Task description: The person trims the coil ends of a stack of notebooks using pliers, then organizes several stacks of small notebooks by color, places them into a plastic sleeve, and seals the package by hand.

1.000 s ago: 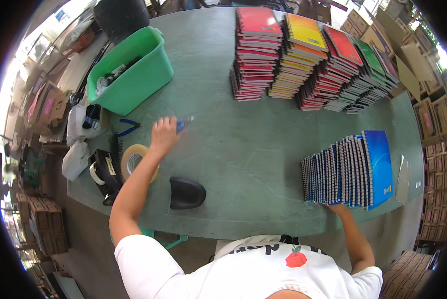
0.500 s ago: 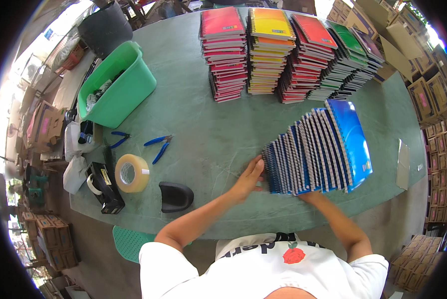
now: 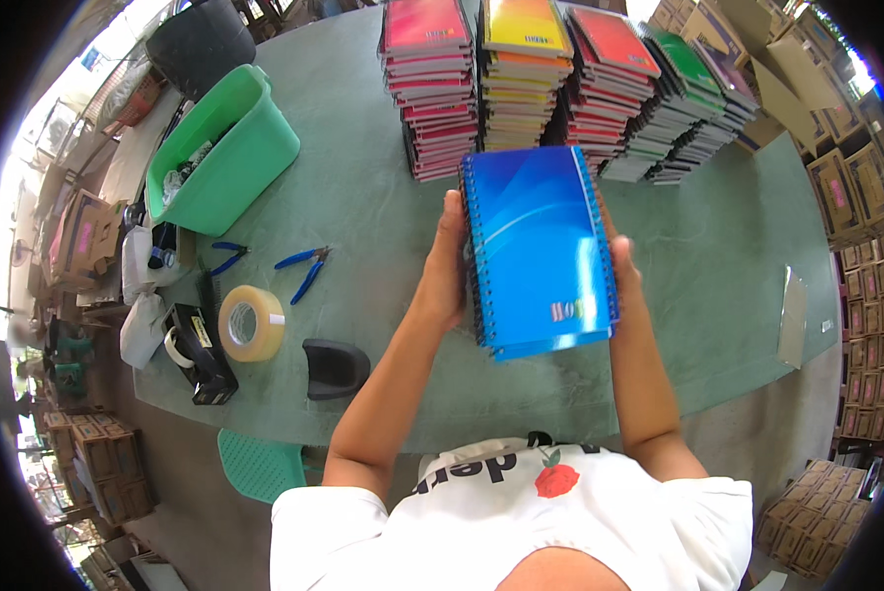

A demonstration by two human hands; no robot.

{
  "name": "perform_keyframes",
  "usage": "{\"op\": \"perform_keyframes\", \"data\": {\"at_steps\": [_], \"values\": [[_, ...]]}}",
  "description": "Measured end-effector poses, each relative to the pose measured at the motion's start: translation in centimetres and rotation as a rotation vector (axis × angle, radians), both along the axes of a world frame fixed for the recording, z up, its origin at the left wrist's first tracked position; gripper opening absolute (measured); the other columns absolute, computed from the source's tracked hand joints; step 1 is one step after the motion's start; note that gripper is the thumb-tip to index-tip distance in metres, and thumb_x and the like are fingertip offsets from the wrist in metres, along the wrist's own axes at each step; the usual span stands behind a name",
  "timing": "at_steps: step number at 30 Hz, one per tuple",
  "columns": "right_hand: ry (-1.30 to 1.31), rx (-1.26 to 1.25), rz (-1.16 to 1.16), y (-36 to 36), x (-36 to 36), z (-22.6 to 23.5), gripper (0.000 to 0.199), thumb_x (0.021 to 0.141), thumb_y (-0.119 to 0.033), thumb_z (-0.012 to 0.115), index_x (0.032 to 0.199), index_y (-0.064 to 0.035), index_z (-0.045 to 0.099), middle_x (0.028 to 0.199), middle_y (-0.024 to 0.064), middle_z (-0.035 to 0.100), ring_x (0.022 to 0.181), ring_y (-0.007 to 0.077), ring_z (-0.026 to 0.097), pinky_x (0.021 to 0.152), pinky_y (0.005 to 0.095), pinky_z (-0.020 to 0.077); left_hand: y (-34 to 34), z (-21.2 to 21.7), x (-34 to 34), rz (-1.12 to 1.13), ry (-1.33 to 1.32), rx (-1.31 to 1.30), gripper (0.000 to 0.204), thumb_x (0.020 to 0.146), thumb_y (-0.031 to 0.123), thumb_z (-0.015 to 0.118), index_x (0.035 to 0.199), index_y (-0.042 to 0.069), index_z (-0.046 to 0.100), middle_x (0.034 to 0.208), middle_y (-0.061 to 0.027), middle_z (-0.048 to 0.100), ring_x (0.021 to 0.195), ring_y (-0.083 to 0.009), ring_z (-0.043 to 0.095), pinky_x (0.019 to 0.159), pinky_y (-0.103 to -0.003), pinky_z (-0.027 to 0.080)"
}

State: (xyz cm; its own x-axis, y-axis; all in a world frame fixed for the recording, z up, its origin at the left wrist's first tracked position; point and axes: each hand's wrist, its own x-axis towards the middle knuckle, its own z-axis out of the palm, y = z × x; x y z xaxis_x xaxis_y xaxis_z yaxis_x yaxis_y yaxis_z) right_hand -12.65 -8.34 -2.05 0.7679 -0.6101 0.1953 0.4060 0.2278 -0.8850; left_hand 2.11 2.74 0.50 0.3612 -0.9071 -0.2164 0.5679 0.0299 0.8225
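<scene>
Both hands are now clamped on the stack of blue spiral-bound notebooks (image 3: 541, 251), left hand (image 3: 449, 264) on the spiral edge, right hand (image 3: 621, 268) on the opposite edge, fingers pressed tight against the sides. Half a second ago that bundle was fanned out on the green desk (image 3: 363, 207); now it's squared up and lifted clear, held just in front of the colourful notebook piles (image 3: 560, 79). Looks gathered into one neat block.
</scene>
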Motion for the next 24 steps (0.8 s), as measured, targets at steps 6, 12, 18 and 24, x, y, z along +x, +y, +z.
{"op": "perform_keyframes", "data": {"at_steps": [6, 12, 18, 24], "values": [[-0.193, 0.312, -0.092, 0.2, -0.2, -4.3, 0.073, 0.082, -0.057, 0.055, 0.123, 0.0027, 0.047, 0.112, 0.0214, 0.058, 0.093, 0.0273, 0.064, 0.071, 0.0408, 0.0568, 0.3, -3.7, 1.0, 0.038, 0.035, 0.062, 0.075, 0.087, 0.067, 0.032, 0.140, 0.015, 0.028, 0.132, -0.0148, 0.042, 0.118, -0.0266, 0.046, 0.097, -0.040, 0.040], [0.157, 0.004, 0.092, 0.0, -7.0, -6.2, 0.105, 0.070, -0.060, 0.066, 0.145, -0.0107, 0.013, 0.149, 0.0096, 0.020, 0.134, 0.0243, 0.024, 0.108, 0.0381, 0.0231, 4.9, -14.7, 1.8, -0.001, -0.193, 0.288, 0.069, 0.082, 0.021, 0.051, 0.144, 0.013, 0.021, 0.133, -0.0137, 0.040, 0.113, -0.0261, 0.049, 0.091, -0.035, 0.043], [1.133, -0.495, 0.292, 2.4, -7.8, -8.3, 0.078, 0.061, -0.032, 0.084, 0.126, -0.0095, 0.047, 0.130, 0.0107, 0.046, 0.119, 0.0254, 0.044, 0.097, 0.0401, 0.0374, 7.7, -15.7, -1.3, -0.135, -0.646, 0.178, 0.088, 0.067, -0.009, 0.053, 0.144, 0.010, 0.017, 0.135, -0.0179, 0.037, 0.117, -0.0285, 0.046, 0.092, -0.034, 0.043], [0.713, -0.869, -0.125, 4.3, -6.9, -18.2, 0.028, 0.083, -0.018, 0.062, 0.109, -0.0097, 0.055, 0.101, 0.0082, 0.057, 0.094, 0.0248, 0.055, 0.081, 0.0401, 0.0447, 7.7, -16.8, -4.9, -0.010, -1.007, 0.183, 0.095, 0.065, -0.008, 0.062, 0.144, 0.009, 0.012, 0.139, -0.0219, 0.031, 0.127, -0.0358, 0.033, 0.099, -0.041, 0.038]]}}
